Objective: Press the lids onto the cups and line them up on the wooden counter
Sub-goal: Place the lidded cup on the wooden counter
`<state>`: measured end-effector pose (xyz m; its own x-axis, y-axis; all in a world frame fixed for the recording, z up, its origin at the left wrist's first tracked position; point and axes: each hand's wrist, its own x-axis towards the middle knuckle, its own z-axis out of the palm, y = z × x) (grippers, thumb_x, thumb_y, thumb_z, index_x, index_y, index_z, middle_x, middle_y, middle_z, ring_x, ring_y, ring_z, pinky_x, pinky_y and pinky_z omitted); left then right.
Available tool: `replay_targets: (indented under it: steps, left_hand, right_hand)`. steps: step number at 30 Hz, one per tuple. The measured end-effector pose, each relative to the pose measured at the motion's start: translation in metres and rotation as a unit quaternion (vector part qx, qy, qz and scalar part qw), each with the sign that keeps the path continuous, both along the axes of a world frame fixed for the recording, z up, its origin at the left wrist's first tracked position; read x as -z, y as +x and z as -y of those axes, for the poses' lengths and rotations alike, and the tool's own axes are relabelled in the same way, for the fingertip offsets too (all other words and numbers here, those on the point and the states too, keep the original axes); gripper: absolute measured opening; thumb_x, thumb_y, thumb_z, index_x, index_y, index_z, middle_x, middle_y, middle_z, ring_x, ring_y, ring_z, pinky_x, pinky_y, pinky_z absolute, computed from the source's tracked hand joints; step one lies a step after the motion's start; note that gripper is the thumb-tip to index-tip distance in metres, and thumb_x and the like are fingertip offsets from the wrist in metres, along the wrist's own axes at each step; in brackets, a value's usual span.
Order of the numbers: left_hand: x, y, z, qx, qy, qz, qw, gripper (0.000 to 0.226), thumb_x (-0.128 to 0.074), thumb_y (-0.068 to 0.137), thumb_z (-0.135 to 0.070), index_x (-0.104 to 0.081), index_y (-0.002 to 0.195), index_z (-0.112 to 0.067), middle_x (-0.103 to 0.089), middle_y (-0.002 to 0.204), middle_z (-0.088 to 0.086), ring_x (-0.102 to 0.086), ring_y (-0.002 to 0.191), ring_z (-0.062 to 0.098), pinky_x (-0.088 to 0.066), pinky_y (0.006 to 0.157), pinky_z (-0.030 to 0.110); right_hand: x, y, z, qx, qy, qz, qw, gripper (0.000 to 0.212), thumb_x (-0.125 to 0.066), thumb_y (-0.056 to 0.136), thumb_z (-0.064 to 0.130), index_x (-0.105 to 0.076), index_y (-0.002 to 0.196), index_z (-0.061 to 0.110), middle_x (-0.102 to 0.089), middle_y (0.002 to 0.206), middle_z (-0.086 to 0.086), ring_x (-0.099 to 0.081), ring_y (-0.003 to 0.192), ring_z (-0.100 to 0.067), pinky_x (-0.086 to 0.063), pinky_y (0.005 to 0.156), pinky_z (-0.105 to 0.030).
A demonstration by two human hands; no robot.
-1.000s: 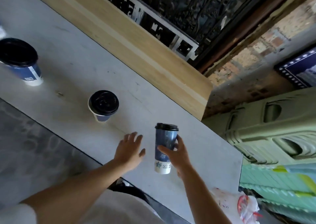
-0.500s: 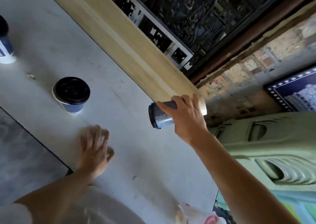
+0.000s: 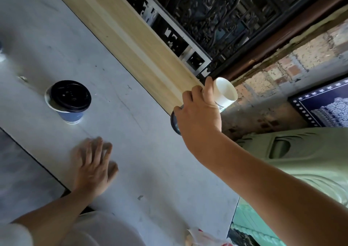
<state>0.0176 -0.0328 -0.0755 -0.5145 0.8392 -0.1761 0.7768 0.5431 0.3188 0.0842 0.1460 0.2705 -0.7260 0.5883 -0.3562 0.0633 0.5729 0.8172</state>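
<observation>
Head view: right hand [image 3: 197, 114] grips the tall paper cup [image 3: 225, 94] around its middle, fingers [image 3: 208, 87] curled over the body; cup is in the air, tipped almost onto its side, white base pointing up and away, black lid [image 3: 174, 122] on and pointing down toward the person; hand covers most of the wall, only a strip of print shows near the base; cup hangs over the near end of the wooden counter [image 3: 131, 33], where the wood meets the grey counter [image 3: 141, 142]; cannot tell whether it touches either.

Left hand [image 3: 94, 165] lies palm-down on the grey counter near its front edge, fingers straight and slightly spread, holding nothing; hand is motion-blurred.

Short blue cup [image 3: 70, 117] stands upright on the grey counter, black lid [image 3: 70, 96] seated on it; well apart from the tall cup, beyond the left hand.

Around: dark carved screen [image 3: 226, 10] behind the wooden counter; brick wall [image 3: 282, 67] to the right; framed dark blue picture [image 3: 323, 104] against it; pale green plastic moulding [image 3: 301, 151] under the right forearm; crumpled plastic bag [image 3: 203, 238] at the bottom edge; white sleeve [image 3: 15, 234] bottom left.
</observation>
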Motion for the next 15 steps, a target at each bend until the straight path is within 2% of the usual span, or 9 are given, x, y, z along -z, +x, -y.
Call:
replay_targets:
  steps: [11,15]
  left_hand:
    - [0.0,-0.001,0.002,-0.002,0.01,-0.02,1.0,0.084,-0.037,0.082,-0.057,-0.046,0.148,-0.006,-0.021,0.163,0.024,-0.021,0.147,0.051,0.005,0.118,0.058]
    - [-0.001,-0.001,0.002,0.003,0.016,-0.022,1.0,0.084,-0.037,0.082,-0.058,-0.046,0.148,-0.007,-0.021,0.163,0.024,-0.022,0.146,0.051,0.005,0.118,0.058]
  right_hand:
    - [0.006,-0.014,0.003,0.008,-0.007,-0.005,1.0,0.043,-0.061,0.087,0.029,-0.057,0.129,0.02,-0.043,0.133,-0.018,-0.032,0.129,-0.048,0.0,0.114,-0.071]
    - [0.004,-0.018,0.001,0.014,-0.003,-0.006,1.0,0.043,-0.06,0.086,0.029,-0.057,0.128,0.021,-0.043,0.133,-0.018,-0.032,0.129,-0.048,-0.002,0.114,-0.071]
